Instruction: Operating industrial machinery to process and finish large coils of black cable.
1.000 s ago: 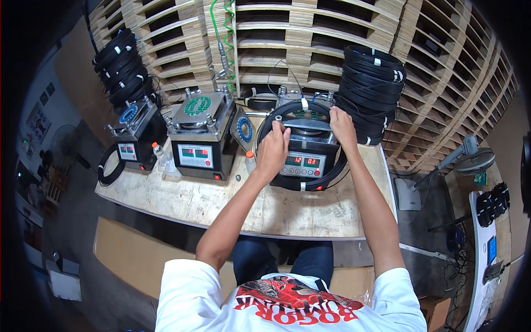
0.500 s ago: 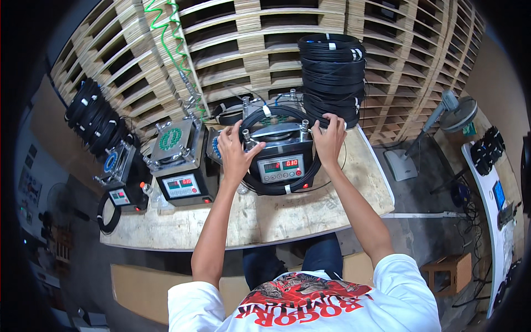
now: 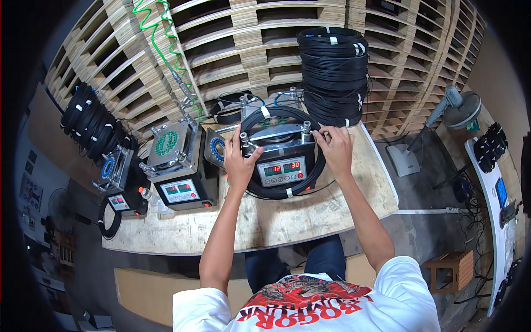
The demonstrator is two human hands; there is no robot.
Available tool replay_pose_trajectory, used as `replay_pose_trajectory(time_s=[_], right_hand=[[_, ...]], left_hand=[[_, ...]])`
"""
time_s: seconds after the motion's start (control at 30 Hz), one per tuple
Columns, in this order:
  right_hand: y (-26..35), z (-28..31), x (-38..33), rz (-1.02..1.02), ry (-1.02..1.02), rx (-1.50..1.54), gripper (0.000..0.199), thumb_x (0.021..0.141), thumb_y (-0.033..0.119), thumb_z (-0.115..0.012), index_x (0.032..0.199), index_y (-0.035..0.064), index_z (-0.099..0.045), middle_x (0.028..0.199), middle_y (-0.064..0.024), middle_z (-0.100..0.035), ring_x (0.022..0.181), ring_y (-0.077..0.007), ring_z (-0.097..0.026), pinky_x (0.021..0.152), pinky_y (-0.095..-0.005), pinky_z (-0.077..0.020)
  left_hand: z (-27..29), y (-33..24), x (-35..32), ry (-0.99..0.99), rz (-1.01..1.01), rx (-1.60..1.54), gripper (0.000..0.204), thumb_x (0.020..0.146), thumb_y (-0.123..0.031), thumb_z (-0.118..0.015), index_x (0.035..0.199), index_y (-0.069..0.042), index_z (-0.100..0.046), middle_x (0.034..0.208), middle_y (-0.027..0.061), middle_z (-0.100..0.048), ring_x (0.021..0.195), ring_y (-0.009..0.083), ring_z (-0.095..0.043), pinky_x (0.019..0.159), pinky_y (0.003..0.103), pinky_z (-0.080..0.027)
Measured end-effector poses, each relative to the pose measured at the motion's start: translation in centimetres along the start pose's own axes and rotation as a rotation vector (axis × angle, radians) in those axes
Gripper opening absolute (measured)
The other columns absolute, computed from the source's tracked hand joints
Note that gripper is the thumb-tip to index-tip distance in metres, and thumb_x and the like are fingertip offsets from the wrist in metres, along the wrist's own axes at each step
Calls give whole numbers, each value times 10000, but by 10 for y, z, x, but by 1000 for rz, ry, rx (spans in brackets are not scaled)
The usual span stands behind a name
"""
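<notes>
Both hands have slid down the black cable coil (image 3: 287, 191) since the earlier frames: left hand (image 3: 239, 160) now grips the coil's left side at frame centre, right hand (image 3: 333, 145) pinches its upper right edge. Coil sits looped around the grey machine (image 3: 283, 160) with red digit displays, centre of the wooden bench (image 3: 182, 229). Tall stack of black coils (image 3: 333, 77) stands upper centre-right, a second machine (image 3: 176, 166) centre-left.

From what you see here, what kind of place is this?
Probably a small cable workshop: grey benchtop machines with red number displays on a worn wooden table, a tall stack of black cable coils, stacked wooden pallets behind.
</notes>
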State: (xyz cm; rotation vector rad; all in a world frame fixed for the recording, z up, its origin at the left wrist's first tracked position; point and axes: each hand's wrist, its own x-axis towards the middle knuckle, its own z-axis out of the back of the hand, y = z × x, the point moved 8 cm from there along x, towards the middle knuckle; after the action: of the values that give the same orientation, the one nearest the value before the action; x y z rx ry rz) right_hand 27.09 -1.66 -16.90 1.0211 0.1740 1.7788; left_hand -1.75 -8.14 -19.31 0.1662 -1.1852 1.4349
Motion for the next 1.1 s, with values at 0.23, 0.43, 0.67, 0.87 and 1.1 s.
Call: replay_pose_trajectory(time_s=[0.23,0.43,0.67,0.87,1.1], right_hand=[[-4,3,-8,222,-336,448,151,925,95,-684,963,-19,-592,739,-93,-621,704,-225,-591,673,-339,-474],[-19,-21,-4,-133,-102,603,173,913,91,-710,981,-21,-597,701,-50,-590,622,-134,-536,603,-304,-456],[31,-42,-22,-26,-34,578,204,921,112,-718,1014,-17,-590,659,-58,-580,584,-122,-542,546,-282,-440],[55,-52,13,107,163,259,220,913,194,-724,955,1,-628,629,-124,-602,563,-209,-588,567,-335,-468],[112,-49,150,381,214,310,204,875,193,-707,888,-10,-702,770,-183,-700,696,-318,-695,667,-405,-539]], left_hand=[[-8,-6,2,-19,-29,-3,892,784,-615,-748,1491,-150,-464,1174,212,-575,1062,398,-596,880,484,-498],[-6,-3,2,-26,-21,-12,897,781,-611,-754,1491,-146,-464,1175,209,-577,1080,395,-589,902,475,-488],[-5,-8,-1,-34,-16,-30,899,772,-602,-761,1488,-144,-468,1175,205,-581,1077,392,-593,906,466,-490],[0,-4,-3,-30,-4,14,883,776,-572,-769,1489,-147,-467,1197,206,-577,1090,399,-589,910,469,-488],[4,2,0,-47,18,11,884,767,-567,-780,1486,-153,-474,1167,206,-568,1071,401,-583,904,466,-483]])
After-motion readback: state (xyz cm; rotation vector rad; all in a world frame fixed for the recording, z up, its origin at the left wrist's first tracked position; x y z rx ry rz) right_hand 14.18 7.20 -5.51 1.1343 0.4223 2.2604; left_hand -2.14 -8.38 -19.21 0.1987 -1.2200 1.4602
